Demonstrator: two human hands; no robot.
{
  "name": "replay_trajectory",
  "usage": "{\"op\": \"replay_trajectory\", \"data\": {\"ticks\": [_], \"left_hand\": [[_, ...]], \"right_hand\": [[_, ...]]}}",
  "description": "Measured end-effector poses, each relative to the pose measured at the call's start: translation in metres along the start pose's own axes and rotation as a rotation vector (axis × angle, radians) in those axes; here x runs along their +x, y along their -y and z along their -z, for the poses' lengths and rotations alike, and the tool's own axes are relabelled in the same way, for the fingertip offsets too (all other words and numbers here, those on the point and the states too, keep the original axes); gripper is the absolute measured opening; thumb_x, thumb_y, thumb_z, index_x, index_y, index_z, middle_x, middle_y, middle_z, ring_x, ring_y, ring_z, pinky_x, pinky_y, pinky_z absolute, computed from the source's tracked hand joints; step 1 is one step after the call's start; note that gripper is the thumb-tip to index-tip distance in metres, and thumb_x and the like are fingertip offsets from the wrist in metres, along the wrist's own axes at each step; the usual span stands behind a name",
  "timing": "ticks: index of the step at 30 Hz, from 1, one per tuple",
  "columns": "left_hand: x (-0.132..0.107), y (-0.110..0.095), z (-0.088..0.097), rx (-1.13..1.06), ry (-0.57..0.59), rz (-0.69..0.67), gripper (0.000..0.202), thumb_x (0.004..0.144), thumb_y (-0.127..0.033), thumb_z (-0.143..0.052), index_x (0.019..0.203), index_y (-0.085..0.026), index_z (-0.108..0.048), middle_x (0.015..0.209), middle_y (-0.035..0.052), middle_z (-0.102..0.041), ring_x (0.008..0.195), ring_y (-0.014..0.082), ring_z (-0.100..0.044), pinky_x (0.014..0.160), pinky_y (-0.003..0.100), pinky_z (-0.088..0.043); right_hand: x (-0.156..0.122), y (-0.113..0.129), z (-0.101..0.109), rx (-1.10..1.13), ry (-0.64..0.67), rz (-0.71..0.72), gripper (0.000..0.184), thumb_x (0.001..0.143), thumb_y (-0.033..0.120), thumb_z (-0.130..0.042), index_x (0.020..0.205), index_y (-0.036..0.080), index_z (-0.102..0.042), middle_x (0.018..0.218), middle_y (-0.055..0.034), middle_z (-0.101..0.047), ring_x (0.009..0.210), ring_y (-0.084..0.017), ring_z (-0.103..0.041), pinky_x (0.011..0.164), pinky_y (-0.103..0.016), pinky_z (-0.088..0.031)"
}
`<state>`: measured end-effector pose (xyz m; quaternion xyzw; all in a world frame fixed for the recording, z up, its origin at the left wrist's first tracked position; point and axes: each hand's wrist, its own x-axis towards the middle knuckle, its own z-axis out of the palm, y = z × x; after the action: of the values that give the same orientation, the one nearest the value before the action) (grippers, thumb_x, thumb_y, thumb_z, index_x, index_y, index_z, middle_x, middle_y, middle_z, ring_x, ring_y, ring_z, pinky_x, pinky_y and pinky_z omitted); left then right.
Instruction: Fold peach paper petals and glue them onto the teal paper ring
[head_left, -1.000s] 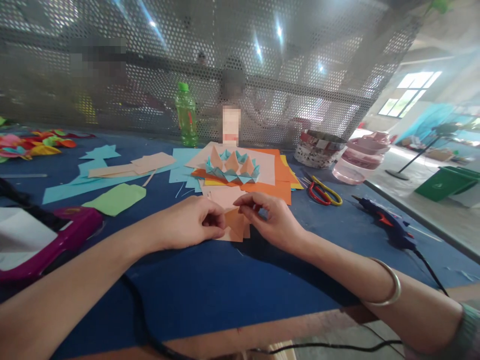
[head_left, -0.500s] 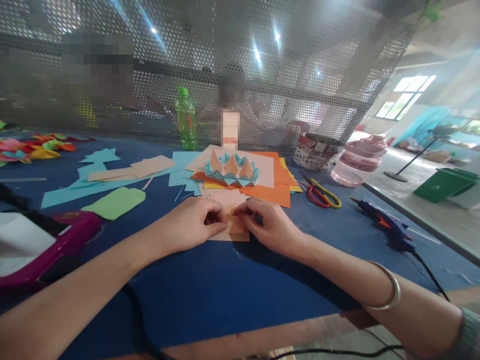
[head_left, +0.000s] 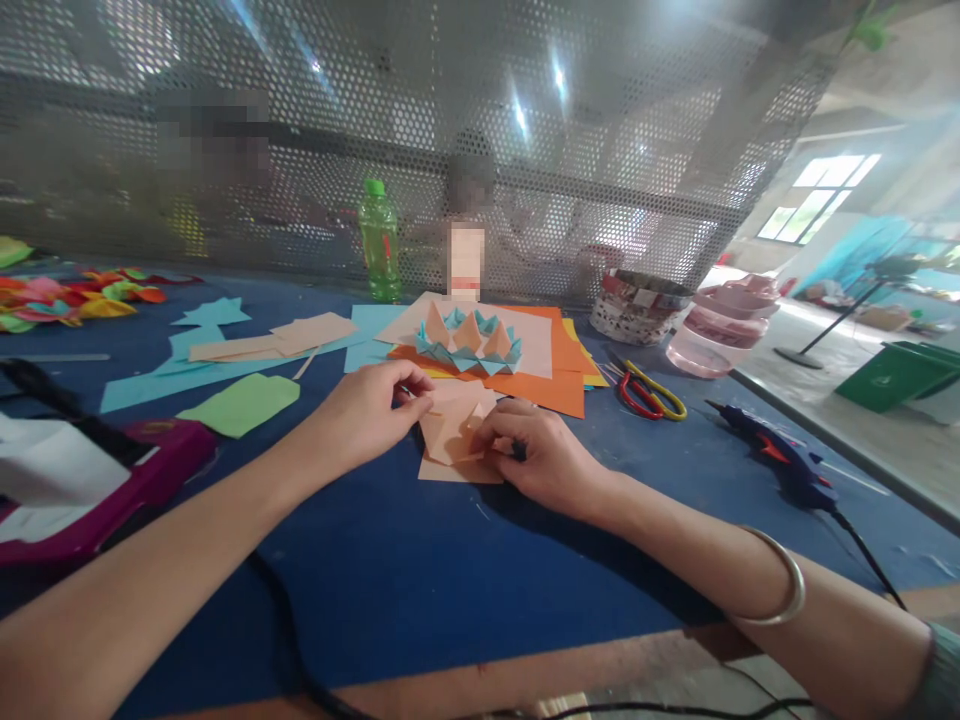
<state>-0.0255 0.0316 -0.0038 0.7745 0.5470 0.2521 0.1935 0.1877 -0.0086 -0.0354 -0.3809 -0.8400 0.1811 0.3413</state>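
A peach-orange folded paper piece (head_left: pixel 448 440) lies on pale peach sheets on the blue table (head_left: pixel 420 570). My left hand (head_left: pixel 367 410) pinches its upper left corner and lifts a flap. My right hand (head_left: pixel 536 450) presses and pinches the piece's right side with closed fingers. A silver bangle (head_left: pixel 784 590) sits on my right wrist. Just beyond my hands stands a finished folded paper shape of peach and teal points (head_left: pixel 469 338) on orange and peach sheets.
Red and yellow scissors (head_left: pixel 649 390) and a blue glue gun (head_left: pixel 780 460) lie to the right. A green bottle (head_left: pixel 379 240), a woven basket (head_left: pixel 637 300) and a pink container (head_left: pixel 720 330) stand behind. Paper scraps (head_left: pixel 240 400) and a magenta device (head_left: pixel 112 480) lie left. A perforated screen hides people opposite.
My left hand has drawn back and up, opening a flap of the folded piece. My right hand stays pressed on its right side.
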Motion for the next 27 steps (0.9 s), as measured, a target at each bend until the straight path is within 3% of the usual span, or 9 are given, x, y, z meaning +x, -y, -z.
{"op": "replay_trajectory", "data": {"ticks": [5, 11, 20, 27], "left_hand": [[0.0006, -0.0004, -0.002, -0.226, 0.079, 0.097, 0.04, 0.073, -0.047, -0.061, 0.095, -0.014, -0.065, 0.094, 0.0098, -0.071, 0.085, 0.0229, -0.064, 0.075, 0.034, -0.048], [-0.0012, -0.0034, 0.001, -0.502, 0.134, 0.224, 0.036, 0.062, -0.041, -0.073, 0.086, -0.015, -0.068, 0.082, 0.0069, -0.072, 0.072, 0.0181, -0.062, 0.057, 0.028, -0.047], [-0.0017, -0.0027, -0.0019, -0.472, 0.132, 0.223, 0.023, 0.065, -0.033, -0.072, 0.082, -0.018, -0.071, 0.079, 0.0042, -0.074, 0.07, 0.0168, -0.063, 0.054, 0.025, -0.049], [-0.0011, 0.0007, -0.0039, -0.44, 0.177, 0.182, 0.026, 0.066, -0.036, -0.071, 0.082, -0.017, -0.07, 0.074, 0.0033, -0.07, 0.065, 0.0158, -0.061, 0.053, 0.026, -0.049]], "right_hand": [[-0.0002, 0.0013, 0.0014, -0.016, -0.054, 0.041, 0.027, 0.072, -0.003, -0.055, 0.081, 0.02, -0.066, 0.089, -0.0021, -0.063, 0.087, -0.015, -0.058, 0.082, -0.028, -0.045], [0.0005, -0.0029, 0.0013, -0.025, -0.077, 0.056, 0.025, 0.073, -0.002, -0.056, 0.08, 0.02, -0.066, 0.091, -0.0027, -0.063, 0.088, -0.016, -0.058, 0.082, -0.03, -0.046], [0.0002, -0.0036, 0.0017, -0.031, -0.074, 0.036, 0.021, 0.074, 0.001, -0.059, 0.081, 0.02, -0.067, 0.091, -0.0037, -0.062, 0.089, -0.016, -0.058, 0.083, -0.031, -0.046], [0.0012, -0.0016, 0.0014, -0.029, -0.05, 0.039, 0.016, 0.078, 0.005, -0.059, 0.083, 0.019, -0.066, 0.088, -0.0035, -0.064, 0.086, -0.016, -0.059, 0.081, -0.03, -0.046]]}}
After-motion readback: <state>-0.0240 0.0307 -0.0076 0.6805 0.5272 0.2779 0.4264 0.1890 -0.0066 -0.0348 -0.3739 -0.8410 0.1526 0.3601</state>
